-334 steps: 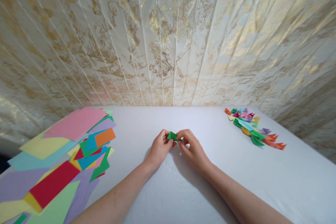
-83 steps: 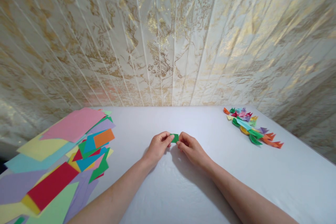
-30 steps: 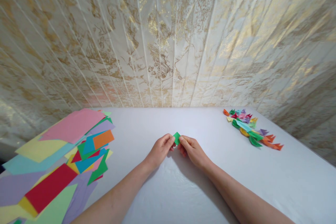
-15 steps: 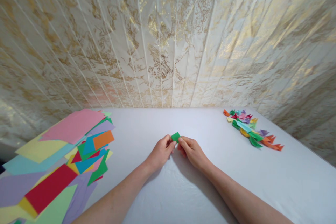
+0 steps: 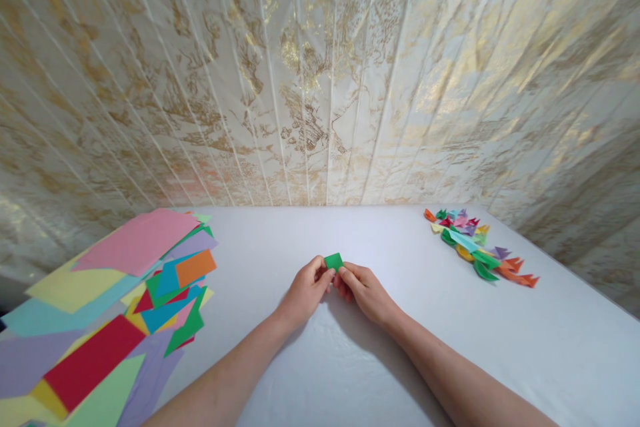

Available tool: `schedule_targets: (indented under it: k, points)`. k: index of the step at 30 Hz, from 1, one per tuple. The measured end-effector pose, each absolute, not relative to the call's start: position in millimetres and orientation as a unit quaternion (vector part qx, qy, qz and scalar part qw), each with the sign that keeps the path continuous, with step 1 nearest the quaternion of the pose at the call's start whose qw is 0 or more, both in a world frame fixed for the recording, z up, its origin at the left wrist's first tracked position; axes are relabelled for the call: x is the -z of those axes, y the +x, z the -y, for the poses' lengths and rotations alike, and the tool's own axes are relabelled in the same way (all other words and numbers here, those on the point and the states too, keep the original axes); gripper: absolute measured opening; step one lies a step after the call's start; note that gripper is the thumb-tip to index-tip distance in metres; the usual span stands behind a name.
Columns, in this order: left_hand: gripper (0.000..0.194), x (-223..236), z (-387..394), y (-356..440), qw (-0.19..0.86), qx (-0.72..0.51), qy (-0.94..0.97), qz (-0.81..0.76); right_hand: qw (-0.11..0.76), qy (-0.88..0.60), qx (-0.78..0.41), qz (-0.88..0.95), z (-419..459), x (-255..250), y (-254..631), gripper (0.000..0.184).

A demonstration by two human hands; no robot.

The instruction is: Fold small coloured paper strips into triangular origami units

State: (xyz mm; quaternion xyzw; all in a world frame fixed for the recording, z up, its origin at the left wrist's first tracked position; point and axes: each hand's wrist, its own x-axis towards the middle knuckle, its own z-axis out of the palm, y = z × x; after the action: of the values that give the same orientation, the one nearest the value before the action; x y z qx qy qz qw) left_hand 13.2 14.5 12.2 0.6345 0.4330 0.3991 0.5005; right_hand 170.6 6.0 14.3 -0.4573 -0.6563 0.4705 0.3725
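A small piece of green paper (image 5: 333, 261) is held up between both hands, just above the middle of the table. My left hand (image 5: 313, 283) is closed, pinching the paper's left lower edge between thumb and fingers. On the other side my right hand (image 5: 361, 285) is closed on the right lower corner, with its thumb close to the left one. The visible face of the paper is flat and roughly square. Fingers hide its lower part, so any folds there cannot be made out.
Loose sheets and scraps of coloured paper, among them a pink sheet (image 5: 143, 240) and a red rectangle (image 5: 95, 363), overlap on the left of the white table (image 5: 280, 233). Several folded paper figures (image 5: 465, 240) lie at the right. A gold-patterned curtain (image 5: 310, 80) hangs behind.
The green paper has tilted slightly and its face shows a little more squarely. Both hands keep their pinch, with small finger shifts. The view has moved slightly.
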Motion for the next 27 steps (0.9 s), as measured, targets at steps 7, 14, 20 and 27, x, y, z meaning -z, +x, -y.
schedule_targets:
  k: [7,14,20,27]
  points:
    - [0.031,-14.4,-16.3,11.0,0.506,-0.421,0.609,-0.443,0.332,-0.473,-0.443,0.686,-3.5,-16.0,170.5,0.036]
    - [0.033,-17.5,-16.2,9.3,0.492,-0.436,0.600,-0.456,0.362,-0.435,-0.448,0.692,-2.4,-24.6,172.0,0.020]
    - [0.032,-8.1,-14.2,9.7,0.472,-0.389,0.652,-0.447,0.408,-0.453,-0.470,0.638,-8.6,-19.3,171.5,0.030]
    - [0.026,-7.4,-14.1,9.7,0.473,-0.383,0.673,-0.419,0.426,-0.461,-0.440,0.642,-9.6,-16.3,171.9,0.027]
